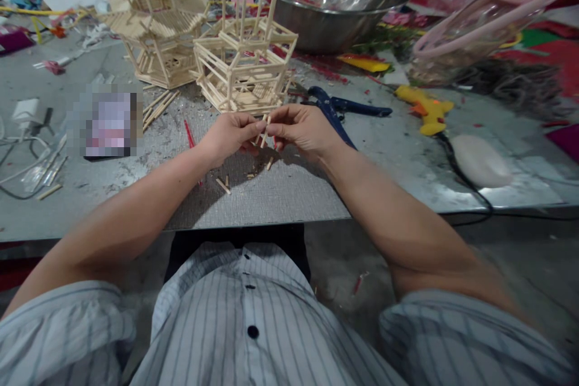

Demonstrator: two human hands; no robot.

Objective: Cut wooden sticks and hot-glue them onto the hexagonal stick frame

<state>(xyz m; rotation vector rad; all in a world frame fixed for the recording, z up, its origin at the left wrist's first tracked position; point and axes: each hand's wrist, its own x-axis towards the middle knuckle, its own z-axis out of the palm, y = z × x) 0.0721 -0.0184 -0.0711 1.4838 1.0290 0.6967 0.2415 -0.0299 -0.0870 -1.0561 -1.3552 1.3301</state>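
Both hands meet over the front middle of the table. My left hand (235,137) pinches short wooden sticks (264,136) between thumb and fingers. From the other side, my right hand (303,128) grips the same sticks, its fingers closed; how many sticks there are is hard to make out. Just behind the hands stands a half-built wooden stick frame (239,72) with uprights poking out of its top. Beneath them, cut stick pieces (223,186) lie scattered. Blue-handled pliers (335,110) rest beside my right hand, their front end partly hidden.
A tiered stick pagoda (156,24) stands at the back left. A steel bowl (335,18) is at the back, with a pink-rimmed basket (479,30) to its right. A yellow glue gun (427,110) trails a black cord off the table's edge. Loose sticks (158,110) lie left.
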